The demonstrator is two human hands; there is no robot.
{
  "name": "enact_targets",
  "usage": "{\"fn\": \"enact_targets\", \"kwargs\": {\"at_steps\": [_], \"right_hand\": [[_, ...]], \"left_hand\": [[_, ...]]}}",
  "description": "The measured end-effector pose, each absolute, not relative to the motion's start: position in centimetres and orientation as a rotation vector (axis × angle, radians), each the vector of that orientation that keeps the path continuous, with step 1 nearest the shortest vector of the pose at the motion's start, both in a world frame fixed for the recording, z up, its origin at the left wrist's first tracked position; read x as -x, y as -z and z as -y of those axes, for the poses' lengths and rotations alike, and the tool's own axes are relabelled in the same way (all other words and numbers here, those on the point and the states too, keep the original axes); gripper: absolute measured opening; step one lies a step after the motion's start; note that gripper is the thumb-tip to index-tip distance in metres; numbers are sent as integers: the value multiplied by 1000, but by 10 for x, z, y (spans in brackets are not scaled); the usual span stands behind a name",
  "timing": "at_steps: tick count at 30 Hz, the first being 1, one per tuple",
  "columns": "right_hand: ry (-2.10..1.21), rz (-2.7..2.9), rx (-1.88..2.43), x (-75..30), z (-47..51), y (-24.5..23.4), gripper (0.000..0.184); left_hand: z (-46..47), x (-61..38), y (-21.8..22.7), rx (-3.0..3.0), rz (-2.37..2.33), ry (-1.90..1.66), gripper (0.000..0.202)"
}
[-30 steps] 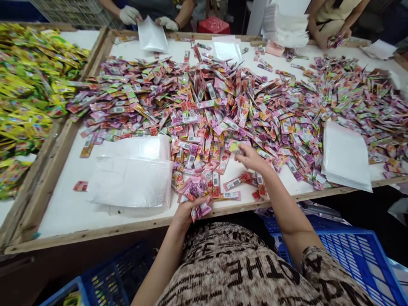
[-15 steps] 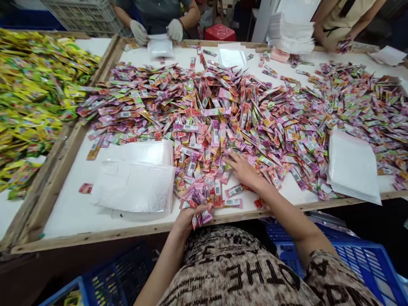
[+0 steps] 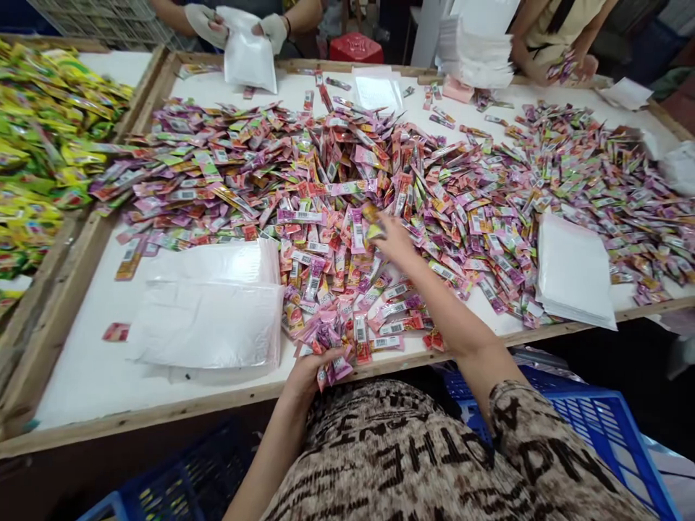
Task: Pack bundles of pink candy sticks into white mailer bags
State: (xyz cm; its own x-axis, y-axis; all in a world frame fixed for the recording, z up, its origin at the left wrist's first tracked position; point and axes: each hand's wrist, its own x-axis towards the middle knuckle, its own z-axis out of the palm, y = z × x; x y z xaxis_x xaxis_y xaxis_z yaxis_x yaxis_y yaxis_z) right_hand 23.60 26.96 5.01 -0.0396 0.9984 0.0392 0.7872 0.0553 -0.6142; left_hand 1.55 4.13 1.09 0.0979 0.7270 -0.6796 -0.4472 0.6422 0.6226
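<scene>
Right hand (image 3: 395, 240) moved forward, packets (image 3: 357, 231) pink-purple, glossy, barcoded

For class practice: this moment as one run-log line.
left hand: holding sachet bunch; right hand: at sachet pile; white bags: stacked

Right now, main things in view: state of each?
Left hand: closed on sachet bunch
Right hand: at a sachet, grip blurred
Loose sachets: heaped
Yellow packets: heaped
Left bag stack: flat
Right bag stack: flat
Rear bag stack: piled high
Co-worker's bag: held up, contents hidden
</scene>
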Motion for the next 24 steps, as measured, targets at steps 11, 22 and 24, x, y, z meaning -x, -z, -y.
{"fn": "enact_targets", "kwargs": {"at_steps": [11, 22, 24], "right_hand": [[-1111, 2568, 1219, -238, -189, -48, 51], [-418, 2290, 1778, -264, -294, -55, 22], [-297, 2301, 1984, -277, -289, -59, 28]], "left_hand": [[-42, -16, -5, -232, -1184, -811, 49], [-42, -18, -10, -251, -1156, -847, 52], [-42, -17, -9, -241, -1129, -849, 54]]}}
